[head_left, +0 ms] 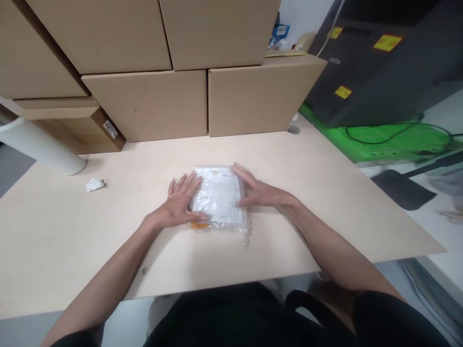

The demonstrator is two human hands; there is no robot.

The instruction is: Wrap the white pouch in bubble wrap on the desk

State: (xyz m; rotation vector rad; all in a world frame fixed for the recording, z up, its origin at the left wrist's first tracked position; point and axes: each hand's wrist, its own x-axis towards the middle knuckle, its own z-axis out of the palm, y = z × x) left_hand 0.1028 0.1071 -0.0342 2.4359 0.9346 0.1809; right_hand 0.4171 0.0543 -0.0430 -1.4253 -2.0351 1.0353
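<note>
A flat packet in clear plastic wrap (220, 198), white inside with an orange corner, lies on the pale wooden table (325, 193) in front of me. My left hand (180, 202) rests on its left edge, fingers stretched out, thumb on the lower left corner. My right hand (257, 190) lies flat against its right edge, fingers extended over the top right part. Neither hand lifts the packet; both press on it from either side.
Stacked cardboard boxes (173, 103) line the back of the table. A white roll (39, 144) lies at the left, with a crumpled scrap of paper (95, 184) near it. A black machine (379, 62) stands on a green mat (390, 140) at the right.
</note>
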